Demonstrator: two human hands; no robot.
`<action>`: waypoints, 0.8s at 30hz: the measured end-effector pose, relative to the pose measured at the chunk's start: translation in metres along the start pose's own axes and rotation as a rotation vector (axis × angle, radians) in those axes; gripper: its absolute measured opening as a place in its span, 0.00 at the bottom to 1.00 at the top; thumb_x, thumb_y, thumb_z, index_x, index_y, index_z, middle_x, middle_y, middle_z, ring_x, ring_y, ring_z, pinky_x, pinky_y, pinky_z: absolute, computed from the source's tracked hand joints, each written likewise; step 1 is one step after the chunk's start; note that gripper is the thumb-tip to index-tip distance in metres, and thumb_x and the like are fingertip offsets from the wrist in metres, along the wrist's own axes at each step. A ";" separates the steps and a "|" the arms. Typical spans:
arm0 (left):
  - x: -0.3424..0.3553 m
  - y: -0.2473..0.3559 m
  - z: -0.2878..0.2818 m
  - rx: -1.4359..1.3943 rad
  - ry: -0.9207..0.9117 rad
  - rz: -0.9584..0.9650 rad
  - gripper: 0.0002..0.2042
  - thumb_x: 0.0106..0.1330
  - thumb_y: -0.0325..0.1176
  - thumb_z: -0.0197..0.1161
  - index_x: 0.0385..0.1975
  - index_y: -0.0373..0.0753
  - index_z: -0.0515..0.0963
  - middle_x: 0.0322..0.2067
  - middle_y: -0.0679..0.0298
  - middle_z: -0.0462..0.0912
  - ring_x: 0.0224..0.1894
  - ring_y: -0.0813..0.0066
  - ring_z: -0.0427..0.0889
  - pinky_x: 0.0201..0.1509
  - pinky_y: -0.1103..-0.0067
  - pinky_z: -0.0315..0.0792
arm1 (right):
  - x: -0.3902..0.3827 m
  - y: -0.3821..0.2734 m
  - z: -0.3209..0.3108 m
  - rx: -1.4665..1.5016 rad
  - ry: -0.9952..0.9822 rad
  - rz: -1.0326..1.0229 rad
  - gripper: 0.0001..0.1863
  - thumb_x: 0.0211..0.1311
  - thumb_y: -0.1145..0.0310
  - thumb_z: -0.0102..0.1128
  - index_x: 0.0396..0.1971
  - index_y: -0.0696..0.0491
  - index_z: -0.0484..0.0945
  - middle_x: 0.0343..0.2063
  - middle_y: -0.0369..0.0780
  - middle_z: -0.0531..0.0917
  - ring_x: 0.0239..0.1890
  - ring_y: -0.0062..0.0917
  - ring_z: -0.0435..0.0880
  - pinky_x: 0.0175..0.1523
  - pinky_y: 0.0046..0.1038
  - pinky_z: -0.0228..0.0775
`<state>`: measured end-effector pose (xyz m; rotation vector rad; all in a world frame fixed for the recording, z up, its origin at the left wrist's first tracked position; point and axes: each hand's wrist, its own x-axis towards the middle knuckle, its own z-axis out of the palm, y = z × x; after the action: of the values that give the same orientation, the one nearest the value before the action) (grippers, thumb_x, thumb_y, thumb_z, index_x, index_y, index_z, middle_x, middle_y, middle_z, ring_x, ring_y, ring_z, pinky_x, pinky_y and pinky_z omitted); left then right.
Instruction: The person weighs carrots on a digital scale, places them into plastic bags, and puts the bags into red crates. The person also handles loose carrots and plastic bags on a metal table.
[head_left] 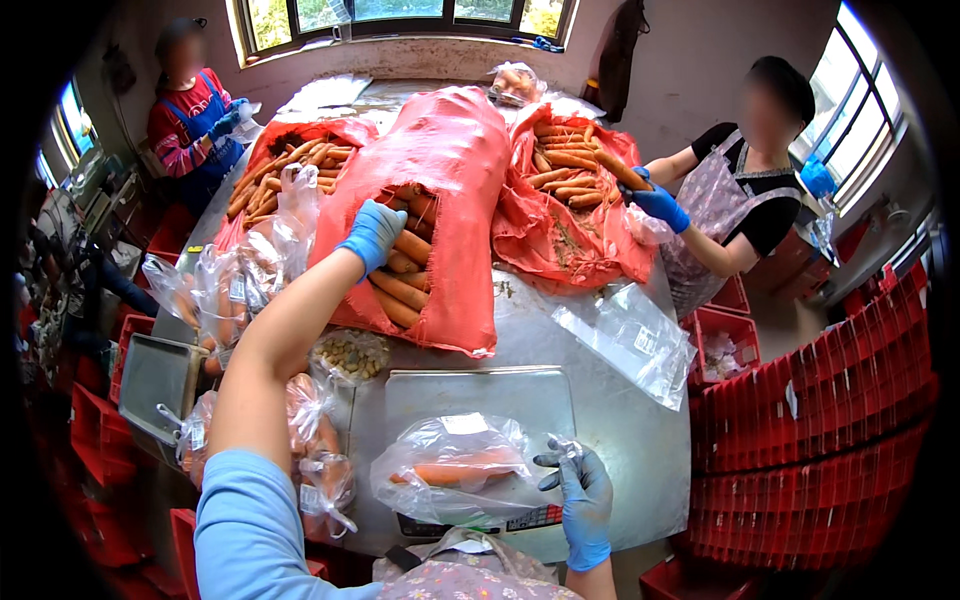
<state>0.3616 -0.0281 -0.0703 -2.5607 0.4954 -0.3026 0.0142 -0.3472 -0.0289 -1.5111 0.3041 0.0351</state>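
Observation:
My left hand (375, 236), in a blue glove, is closed at the torn opening of a large red sack (450, 150). Carrots (400, 290) show inside that opening, right beside the hand; its fingertips are hidden, so I cannot make out what they grip. Low in front of me, my right hand (583, 495), also gloved in blue, pinches the gathered end of a clear plastic bag (465, 425). Inside the bag lies a carrot (460, 472). The bag rests on a scale (480, 385) with a flat metal top.
Filled carrot bags (320, 440) crowd the table's left side. Two more open sacks (560, 240) of carrots flank the big one. Flat plastic bags (635, 335) lie at right. A co-worker at right holds a carrot (620, 170); another stands far left. Red crates (810, 420) are stacked at right.

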 end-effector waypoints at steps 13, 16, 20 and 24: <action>-0.208 0.002 -0.034 -2.303 -0.465 -0.753 0.23 0.61 0.56 0.55 0.41 0.41 0.73 0.25 0.67 0.75 0.18 0.77 0.71 0.14 0.86 0.62 | -0.003 -0.003 0.000 0.022 -0.020 -0.082 0.11 0.67 0.72 0.47 0.45 0.61 0.72 0.34 0.40 0.82 0.25 0.13 0.75 0.34 0.16 0.68; -0.248 0.033 -0.050 -2.777 -0.734 -0.572 0.24 0.68 0.56 0.41 0.38 0.39 0.70 0.16 0.66 0.69 0.11 0.79 0.64 0.09 0.85 0.54 | -0.009 -0.008 0.002 0.008 -0.047 -0.130 0.12 0.67 0.72 0.46 0.45 0.62 0.72 0.34 0.39 0.82 0.25 0.12 0.75 0.34 0.16 0.68; -0.275 0.062 -0.069 -2.854 -1.036 -0.306 0.32 0.63 0.66 0.38 0.33 0.36 0.70 0.09 0.67 0.63 0.06 0.79 0.59 0.08 0.85 0.51 | -0.015 -0.005 0.002 -0.299 0.133 -0.419 0.22 0.60 0.69 0.57 0.52 0.63 0.67 0.45 0.45 0.76 0.43 0.25 0.75 0.51 0.25 0.66; -0.300 0.077 -0.112 -2.687 -0.825 -0.052 0.37 0.53 0.69 0.51 0.34 0.32 0.72 0.11 0.67 0.67 0.07 0.84 0.59 0.09 0.87 0.51 | -0.026 -0.022 0.019 -0.430 0.361 -0.812 0.30 0.55 0.68 0.61 0.56 0.63 0.63 0.53 0.45 0.71 0.55 0.30 0.70 0.60 0.31 0.59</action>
<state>0.0331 -0.0196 -0.0508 0.9262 -0.0947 -0.9064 -0.0032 -0.3259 -0.0012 -1.9715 -0.0586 -0.8696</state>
